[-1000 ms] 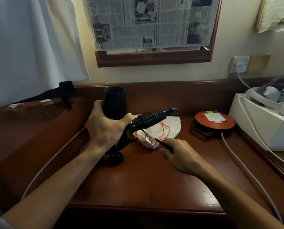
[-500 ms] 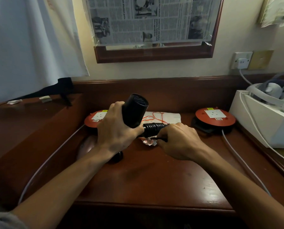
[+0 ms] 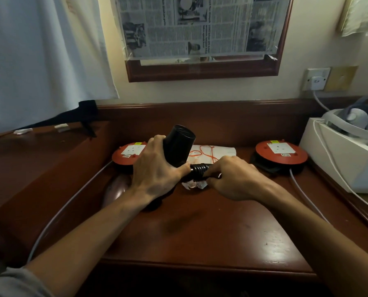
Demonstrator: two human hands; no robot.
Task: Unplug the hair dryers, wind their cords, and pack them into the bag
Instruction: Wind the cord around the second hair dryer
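Now my left hand [image 3: 157, 168] holds the black hair dryer [image 3: 177, 147] above the surface [image 3: 200, 228], and my right hand [image 3: 230, 179] pinches its coiled cord [image 3: 198, 168]. I think winding is nearly done. Packing into the white bag [image 3: 219, 151] behind it is left.

The near half of the wooden desk [image 3: 200, 232], from 4 to 8 o'clock of the hair dryer [image 3: 178, 146], lies bare and open to a hand. At 9 o'clock one red socket reel [image 3: 127, 154] blocks the way; at 3 o'clock a second red reel [image 3: 281, 152] sits, with a white box [image 3: 339, 163] just beyond it. Grey cables [image 3: 303, 194] trail along both desk edges. At 12 o'clock a white drawstring bag [image 3: 219, 152] fills the gap between the reels, backed by the raised desk rim.
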